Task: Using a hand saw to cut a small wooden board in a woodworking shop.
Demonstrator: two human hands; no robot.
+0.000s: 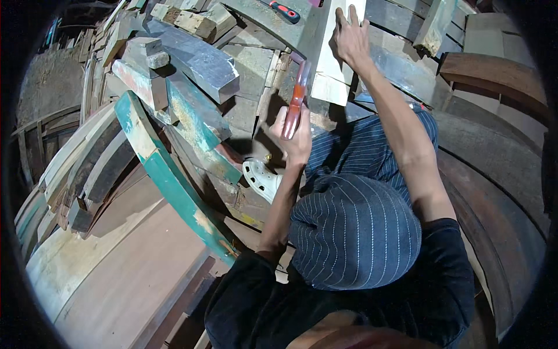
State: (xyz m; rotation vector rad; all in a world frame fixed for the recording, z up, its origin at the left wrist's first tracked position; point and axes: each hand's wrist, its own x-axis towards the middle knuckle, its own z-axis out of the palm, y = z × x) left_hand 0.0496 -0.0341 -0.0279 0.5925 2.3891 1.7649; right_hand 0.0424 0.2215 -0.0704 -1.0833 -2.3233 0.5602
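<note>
My left hand [296,135] is closed around the glossy red-brown handle [297,96] of a tool whose kind I cannot make out. The handle stands along the left edge of a pale wooden board [330,87]. On that board's upper part, my right hand [352,43] lies with its fingers stretched out, pressing flat. Left of the board is a grey-green plank [261,17], with a red-and-black handled tool [285,11] lying on it. My raised knee in striped trousers [357,232] comes up between my arms.
A curved green piece of timber [174,180] slants across the left. Behind it are a grey squared block [197,58] and several stacked curved pieces [87,157]. A brown curved beam [494,75] lies at the right. My white clog [261,179] rests near my left forearm.
</note>
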